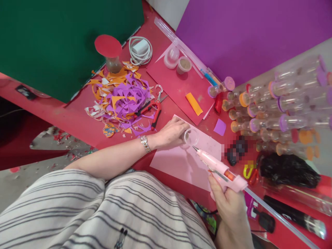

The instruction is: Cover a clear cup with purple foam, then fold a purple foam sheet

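My left hand [173,133] has its fingers closed around the side of a small clear plastic cup [192,137], tilted with its round rim towards the right. Something brownish shows inside the cup. My right hand [229,204] grips a pink hot glue gun [215,164] by its handle, and a long clear glue stick [277,218] runs out of its back end. The metal nozzle points at the cup, just short of its rim. Beneath both lies a pale pink sheet [168,162] on the red table [77,117].
Purple and orange paper scraps [127,97] lie in a heap at left, beside red-handled pruning shears [156,107]. Clear cup pieces [287,114] with coloured ends are stacked at right. A filled cup [184,65], an orange paper roll [194,103] and a coiled white cable [140,50] sit farther back.
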The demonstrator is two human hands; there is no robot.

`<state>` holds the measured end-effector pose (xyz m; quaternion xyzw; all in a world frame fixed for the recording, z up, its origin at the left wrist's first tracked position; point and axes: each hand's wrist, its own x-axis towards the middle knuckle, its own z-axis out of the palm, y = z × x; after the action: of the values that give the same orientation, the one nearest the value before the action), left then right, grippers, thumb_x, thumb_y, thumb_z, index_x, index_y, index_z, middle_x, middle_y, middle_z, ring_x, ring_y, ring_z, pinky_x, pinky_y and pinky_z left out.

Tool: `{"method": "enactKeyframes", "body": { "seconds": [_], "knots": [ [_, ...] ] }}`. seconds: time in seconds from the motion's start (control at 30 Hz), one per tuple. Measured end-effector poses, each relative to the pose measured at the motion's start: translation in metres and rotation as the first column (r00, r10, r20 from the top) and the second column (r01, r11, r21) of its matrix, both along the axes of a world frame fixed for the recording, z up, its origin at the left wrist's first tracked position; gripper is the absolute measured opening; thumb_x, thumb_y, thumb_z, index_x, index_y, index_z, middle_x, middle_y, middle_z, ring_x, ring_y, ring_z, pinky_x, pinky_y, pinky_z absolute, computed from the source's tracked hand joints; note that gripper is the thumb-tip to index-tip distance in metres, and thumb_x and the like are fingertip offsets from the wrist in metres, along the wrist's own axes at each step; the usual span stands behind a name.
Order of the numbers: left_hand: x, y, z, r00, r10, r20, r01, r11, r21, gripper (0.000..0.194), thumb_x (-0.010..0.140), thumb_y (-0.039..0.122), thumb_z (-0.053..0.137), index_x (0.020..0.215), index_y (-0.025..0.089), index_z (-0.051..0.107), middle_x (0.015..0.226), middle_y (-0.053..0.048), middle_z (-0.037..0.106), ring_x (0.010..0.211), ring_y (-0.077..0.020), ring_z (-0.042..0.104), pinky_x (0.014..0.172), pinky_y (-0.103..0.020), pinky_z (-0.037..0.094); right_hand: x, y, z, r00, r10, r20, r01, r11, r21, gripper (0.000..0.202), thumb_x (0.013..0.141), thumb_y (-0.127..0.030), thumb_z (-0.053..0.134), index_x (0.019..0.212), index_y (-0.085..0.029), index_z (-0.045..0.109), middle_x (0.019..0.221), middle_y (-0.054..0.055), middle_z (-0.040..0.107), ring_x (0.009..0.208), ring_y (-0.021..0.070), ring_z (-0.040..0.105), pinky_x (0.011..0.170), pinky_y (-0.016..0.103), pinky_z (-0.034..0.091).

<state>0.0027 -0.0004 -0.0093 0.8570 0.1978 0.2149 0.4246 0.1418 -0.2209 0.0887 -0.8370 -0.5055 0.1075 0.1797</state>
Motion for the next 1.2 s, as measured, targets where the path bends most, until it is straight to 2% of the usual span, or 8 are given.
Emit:
{"method": "enactKeyframes", "body": {
  "seconds": [0.2,0.37,0.47,0.57,0.73,0.87,1.07,1.2],
  "knots": [
    [0.0,0.0,-0.001,1.0,-0.018,0.014,0.018,1.0,0.003,0.006,0.083,0.022,0.061,0.087,0.018,0.06,0.091,-0.005,0.064,0.085,-0.0194,0.055,0.095,-0.036,0.038,-0.005,0.003,0.0,1.0,0.003,0.006,-0.003,0.999,0.034,0.044,0.083,-0.063,0.058,0.078,-0.02,0.069,0.071,0.008,0.073,0.067,0.0231,0.07,0.061,0.033,0.057],
    [-0.001,0.0,0.001,1.0,0.003,0.024,-0.003,1.0,0.002,0.007,0.08,0.022,0.062,0.084,0.017,0.061,0.089,-0.005,0.063,0.086,-0.0197,0.054,0.095,-0.036,0.038,0.002,-0.004,-0.001,0.995,-0.092,-0.028,0.092,0.996,-0.018,0.047,0.079,-0.065,0.061,0.081,-0.019,0.068,0.07,0.009,0.072,0.066,0.0254,0.07,0.06,0.035,0.056],
    [-0.002,0.0,0.005,0.999,0.003,0.032,-0.003,1.0,-0.009,0.009,0.078,0.021,0.064,0.087,0.016,0.062,0.088,-0.005,0.063,0.085,-0.0197,0.055,0.094,-0.035,0.038,0.011,-0.008,0.001,0.991,-0.108,-0.085,0.102,0.993,-0.064,0.042,0.078,-0.062,0.065,0.073,-0.02,0.068,0.062,0.007,0.069,0.063,0.0254,0.07,0.059,0.035,0.057],
    [-0.003,0.0,0.006,0.999,-0.004,0.033,0.004,1.0,-0.014,0.011,0.076,0.02,0.066,0.085,0.016,0.061,0.087,-0.006,0.063,0.086,-0.0202,0.054,0.093,-0.035,0.039,0.013,-0.008,0.002,0.989,-0.112,-0.101,0.104,0.991,-0.08,0.041,0.079,-0.06,0.066,0.074,-0.02,0.069,0.06,0.006,0.068,0.062,0.025,0.07,0.058,0.034,0.057],
    [-0.002,0.0,0.007,1.0,0.001,0.007,-0.001,1.0,-0.021,0.01,0.076,0.02,0.066,0.082,0.017,0.06,0.088,-0.005,0.063,0.087,-0.0211,0.052,0.093,-0.036,0.039,0.006,-0.006,0.001,0.995,-0.1,-0.02,0.1,0.995,0.014,0.045,0.079,-0.063,0.062,0.082,-0.019,0.07,0.074,0.01,0.074,0.069,0.0259,0.072,0.061,0.035,0.058],
    [-0.003,0.001,0.007,1.0,-0.004,0.007,0.004,0.999,-0.037,0.018,0.075,0.023,0.07,0.09,0.017,0.063,0.091,-0.006,0.063,0.091,-0.0222,0.052,0.094,-0.036,0.039,0.006,-0.007,0.001,0.997,-0.067,-0.028,0.067,0.998,0.001,0.042,0.077,-0.061,0.066,0.08,-0.019,0.07,0.07,0.008,0.074,0.064,0.0241,0.071,0.057,0.032,0.057],
    [-0.002,0.001,0.004,1.0,-0.013,-0.002,0.013,1.0,-0.008,0.014,0.074,0.023,0.07,0.084,0.016,0.064,0.087,-0.006,0.061,0.086,-0.0207,0.051,0.094,-0.036,0.038,-0.002,0.001,0.003,0.998,-0.044,-0.041,0.045,0.999,0.015,0.042,0.08,-0.06,0.062,0.083,-0.019,0.069,0.07,0.008,0.073,0.064,0.0232,0.07,0.061,0.034,0.058],
    [-0.002,0.002,0.003,0.999,-0.019,-0.029,0.019,1.0,0.0,0.01,0.076,0.02,0.065,0.085,0.016,0.064,0.088,-0.006,0.061,0.084,-0.02,0.052,0.094,-0.037,0.038,-0.009,0.006,0.002,0.999,-0.007,-0.033,0.007,1.0,0.006,0.042,0.083,-0.061,0.059,0.075,-0.02,0.065,0.067,0.007,0.07,0.062,0.0219,0.068,0.062,0.033,0.058]
  ]
}}
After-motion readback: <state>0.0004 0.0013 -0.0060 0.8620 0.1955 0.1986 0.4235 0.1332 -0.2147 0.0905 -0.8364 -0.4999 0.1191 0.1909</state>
